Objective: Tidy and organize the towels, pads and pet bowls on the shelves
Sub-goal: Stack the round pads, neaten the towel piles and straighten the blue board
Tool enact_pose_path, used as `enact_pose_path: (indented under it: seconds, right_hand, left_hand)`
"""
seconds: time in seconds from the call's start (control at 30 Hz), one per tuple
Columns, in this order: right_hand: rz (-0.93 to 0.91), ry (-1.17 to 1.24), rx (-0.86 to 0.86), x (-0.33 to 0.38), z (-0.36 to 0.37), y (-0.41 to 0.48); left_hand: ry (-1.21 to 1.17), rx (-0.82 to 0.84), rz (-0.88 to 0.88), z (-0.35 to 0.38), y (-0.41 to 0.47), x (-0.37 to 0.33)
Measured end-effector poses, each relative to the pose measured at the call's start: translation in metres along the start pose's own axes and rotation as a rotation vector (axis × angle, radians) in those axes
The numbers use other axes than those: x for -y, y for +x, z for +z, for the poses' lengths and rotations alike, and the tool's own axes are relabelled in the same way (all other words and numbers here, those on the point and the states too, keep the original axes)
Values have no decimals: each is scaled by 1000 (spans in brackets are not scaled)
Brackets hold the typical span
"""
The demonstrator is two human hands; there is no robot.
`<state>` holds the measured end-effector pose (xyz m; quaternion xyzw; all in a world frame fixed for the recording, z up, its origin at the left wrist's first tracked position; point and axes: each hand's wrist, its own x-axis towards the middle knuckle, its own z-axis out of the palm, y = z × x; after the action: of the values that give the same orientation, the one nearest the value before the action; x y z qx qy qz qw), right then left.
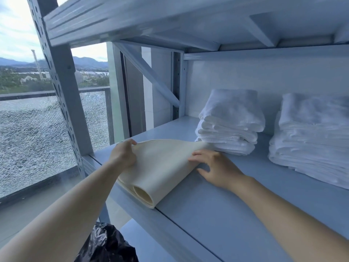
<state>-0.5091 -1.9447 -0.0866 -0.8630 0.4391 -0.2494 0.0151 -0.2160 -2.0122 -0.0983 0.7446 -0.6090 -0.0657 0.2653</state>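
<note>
The shelf (236, 205) is painted metal, smooth with a dull sheen, and its perforated upright (62, 87) looks the same. The cream pad (160, 167) seems a smooth, matt, rubbery sheet, while both towel stacks (230, 121) (311, 140) are soft, fluffy white terry cloth. A black bag (107, 244) below is crinkled, glossy plastic.

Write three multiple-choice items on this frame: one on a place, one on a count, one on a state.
1. Where does the cream pad lie?
A. on the floor
B. at the front left of the shelf
C. on a chair

2. How many white towel stacks stand on the shelf?
A. one
B. two
C. four

3. What is the left hand doing?
A. hanging empty
B. holding a bowl
C. gripping the pad's edge

Key:
1 B, the pad lies along the shelf's front edge, left of the towels.
2 B, two separate piles stand side by side.
3 C, its fingers curl over the pad's far left edge.
</note>
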Motion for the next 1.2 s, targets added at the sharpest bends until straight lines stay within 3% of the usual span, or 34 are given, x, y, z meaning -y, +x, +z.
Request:
enact_pose_path:
  seconds: [0.17, 0.4, 0.83, 1.03, 1.2]
  right_hand:
    - [-4, -49, 23, 5, 1, 3]
    - [-145, -49, -35, 8, 19, 8]
    - [-131, 3, -126, -11, -16, -36]
    - [-51, -7, -138, -11, -41, -82]
    - [121, -65, -88, 5, -52, -127]
  left_hand:
    - [91, 57, 2, 4, 3, 2]
    - [127, 45, 4, -2, 0, 5]
    - [85, 89, 30, -10, -58, -10]
    - [41, 114, 82, -10, -104, -30]
    - [103, 78, 145, -11, -154, -51]
